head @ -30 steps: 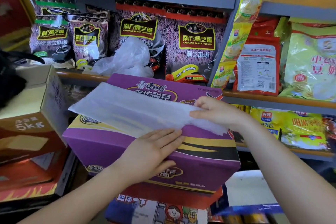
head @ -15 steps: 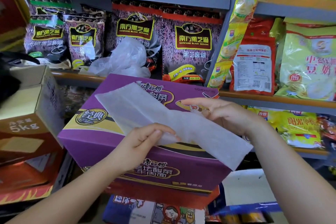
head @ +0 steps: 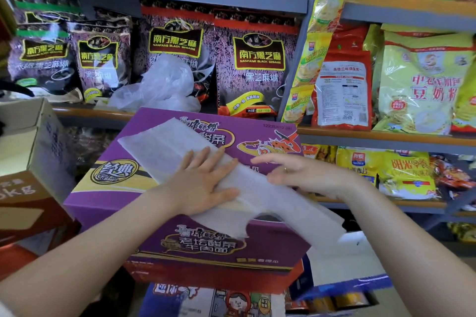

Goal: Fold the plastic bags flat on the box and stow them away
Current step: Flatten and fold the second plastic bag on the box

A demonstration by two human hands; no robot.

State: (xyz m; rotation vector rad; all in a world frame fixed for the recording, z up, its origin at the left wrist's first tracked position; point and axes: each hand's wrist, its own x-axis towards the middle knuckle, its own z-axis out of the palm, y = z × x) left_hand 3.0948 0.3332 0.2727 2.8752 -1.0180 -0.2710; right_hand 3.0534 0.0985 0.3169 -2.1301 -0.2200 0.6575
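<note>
- Pressing down with the palm, the left hand (head: 203, 183) is lying flat on the folded plastic bag (head: 226, 183), its fingers (head: 206, 159) straight and slightly spread, pointing up and away toward the shelf; the thumb is stretching out to the right along the bag.
- The left forearm is reaching in from the lower left, crossing the front face of the purple box (head: 180, 239).
- The right hand (head: 304, 175) is coming in from the right with its palm turned toward the left hand, fingers straight, loosely together and holding nothing; the fingertips are sitting just beside the left hand's fingertips. Whether the lower edge of this hand is touching the bag cannot be told.
- A thin ring is showing on one right finger.
- The bag is looking translucent white, folded into a long narrow band that is running diagonally from the box's upper left across its top to the lower right.
- Its lower right end, with the handle cut-out showing as a curved notch, is hanging past the front edge of the box and drooping over the printed side.
- The box is sitting tilted on a stack of other cartons in front of the shelf (head: 373, 136).
- A second, crumpled clear bag (head: 162, 85) is lying on the shelf behind the box, leaning against the dark sesame-paste packets (head: 257, 64).
- A brown carton (head: 25, 188) is standing just left of the purple box.
</note>
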